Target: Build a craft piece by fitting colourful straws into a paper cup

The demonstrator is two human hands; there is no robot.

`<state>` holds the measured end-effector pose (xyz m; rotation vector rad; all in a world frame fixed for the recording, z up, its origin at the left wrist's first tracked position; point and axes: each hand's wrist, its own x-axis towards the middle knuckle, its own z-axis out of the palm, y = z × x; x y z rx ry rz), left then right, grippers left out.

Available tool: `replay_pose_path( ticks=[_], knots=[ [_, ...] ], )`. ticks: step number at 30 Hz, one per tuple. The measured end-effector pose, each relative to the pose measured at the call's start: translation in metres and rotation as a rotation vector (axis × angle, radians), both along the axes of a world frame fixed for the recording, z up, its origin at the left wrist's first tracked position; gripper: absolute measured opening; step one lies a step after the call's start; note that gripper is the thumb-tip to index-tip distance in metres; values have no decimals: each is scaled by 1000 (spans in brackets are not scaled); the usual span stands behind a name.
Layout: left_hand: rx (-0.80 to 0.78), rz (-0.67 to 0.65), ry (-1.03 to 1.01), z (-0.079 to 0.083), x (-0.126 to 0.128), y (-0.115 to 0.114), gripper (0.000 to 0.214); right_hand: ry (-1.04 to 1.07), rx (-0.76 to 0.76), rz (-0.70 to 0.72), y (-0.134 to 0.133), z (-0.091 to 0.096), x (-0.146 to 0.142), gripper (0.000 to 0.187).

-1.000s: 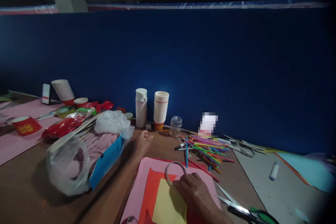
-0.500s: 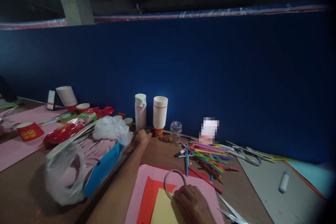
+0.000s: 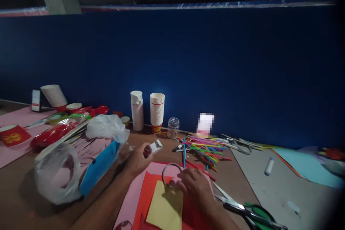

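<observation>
My left hand (image 3: 140, 158) is closed around a small white box-like object (image 3: 156, 146), held above the brown table in front of the stacked paper cups. My right hand (image 3: 195, 183) has its fingers closed at the edge of a thin grey ring (image 3: 164, 175), which stands tilted above the papers. Beneath the ring lies a yellow paper piece (image 3: 164, 206) on red paper (image 3: 140, 201), with a pink sheet (image 3: 126, 197) under that. Open scissors (image 3: 237, 206) with black handles lie to the right of my right hand.
Left of my arm sits a plastic-wrapped blue box (image 3: 101, 167) of pink material. Along the blue partition (image 3: 188, 61) stand a cup stack (image 3: 157, 109), a white cylinder (image 3: 137, 113) and a clear jar (image 3: 173, 127). Colourful sticks (image 3: 207, 149) and a marker (image 3: 269, 166) lie to the right.
My left hand has drawn back from beside the cups towards the papers, and the white object now shows in it. My right hand stays at the ring. The view has shifted, revealing more of the scissors.
</observation>
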<state>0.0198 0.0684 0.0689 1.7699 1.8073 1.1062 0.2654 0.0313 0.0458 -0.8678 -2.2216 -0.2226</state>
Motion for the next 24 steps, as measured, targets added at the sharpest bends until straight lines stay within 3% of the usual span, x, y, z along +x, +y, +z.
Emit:
replay_pose_path(
  ticks=[3, 7, 13, 16, 24],
  knots=[
    [3, -191, -130, -1, 24, -30, 25, 108, -73, 19, 3, 16, 6, 14],
    [-78, -293, -212, 4, 48, -46, 29, 63, -34, 48, -2, 25, 1, 17],
    [-104, -346, -241, 8, 60, -54, 35, -84, -26, 27, -3, 21, 0, 15],
    [-165, -337, -311, 5, 60, -53, 37, -105, -46, -36, 3, 17, 7, 8],
    [-260, -371, -465, -5, 64, -53, 37, -248, -53, -118, 3, 10, 7, 12]
  ],
)
